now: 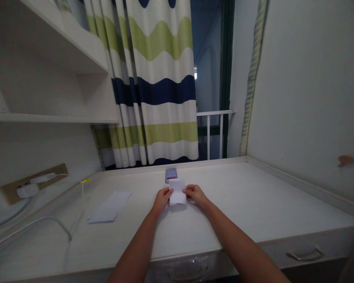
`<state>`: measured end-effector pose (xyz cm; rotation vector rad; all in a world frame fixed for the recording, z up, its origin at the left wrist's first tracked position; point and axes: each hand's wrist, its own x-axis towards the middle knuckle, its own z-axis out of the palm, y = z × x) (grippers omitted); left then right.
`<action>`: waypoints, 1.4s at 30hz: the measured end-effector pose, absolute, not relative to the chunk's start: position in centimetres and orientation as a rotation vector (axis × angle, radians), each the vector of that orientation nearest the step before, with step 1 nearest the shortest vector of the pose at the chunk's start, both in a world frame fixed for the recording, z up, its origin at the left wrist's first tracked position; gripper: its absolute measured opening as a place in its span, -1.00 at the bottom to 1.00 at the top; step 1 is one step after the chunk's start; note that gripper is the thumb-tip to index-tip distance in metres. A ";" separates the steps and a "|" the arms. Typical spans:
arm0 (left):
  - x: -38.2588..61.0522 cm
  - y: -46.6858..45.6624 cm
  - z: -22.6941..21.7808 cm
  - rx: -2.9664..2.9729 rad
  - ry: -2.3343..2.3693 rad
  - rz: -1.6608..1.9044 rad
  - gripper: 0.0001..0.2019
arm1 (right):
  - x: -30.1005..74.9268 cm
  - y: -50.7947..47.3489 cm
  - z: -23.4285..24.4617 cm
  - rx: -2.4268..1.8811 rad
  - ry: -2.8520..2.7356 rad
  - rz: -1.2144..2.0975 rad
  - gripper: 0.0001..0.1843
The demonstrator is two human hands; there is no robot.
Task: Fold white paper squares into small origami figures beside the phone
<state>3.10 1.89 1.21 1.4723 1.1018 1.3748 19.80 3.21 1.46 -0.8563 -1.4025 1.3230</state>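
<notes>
We hold a small folded white paper (pixel 177 192) between both hands near the middle of the desk (pixel 253 204): the left hand (pixel 163 197) pinches its left edge, the right hand (pixel 195 193) its right edge. A phone (pixel 171 173) lies just beyond it, toward the far edge; paper sheets (pixel 110 207) rest to the left.

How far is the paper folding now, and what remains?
The small white paper already looks folded to a small piece. The left hand and right hand hold its edges. A second sheet lies untouched at the left, probably still to do.
</notes>
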 end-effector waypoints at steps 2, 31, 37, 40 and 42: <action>3.1 1.8 1.3 1.470 1.113 1.381 -0.63 | 19.7 3.0 1.6 -0.862 -1.389 1.338 -0.66; 2.8 2.0 1.2 1.487 1.173 1.447 -0.64 | 19.8 2.9 1.5 -0.874 -1.511 1.305 -0.65; 2.7 2.1 1.2 1.461 1.198 1.500 -0.64 | 19.7 3.0 1.3 -0.892 -1.505 1.374 -0.65; 2.7 2.1 1.3 1.456 1.204 1.497 -0.63 | 19.8 2.9 1.4 -0.905 -1.510 1.370 -0.66; 2.7 2.1 1.3 1.462 1.202 1.493 -0.63 | 19.8 2.8 1.5 -0.899 -1.500 1.362 -0.66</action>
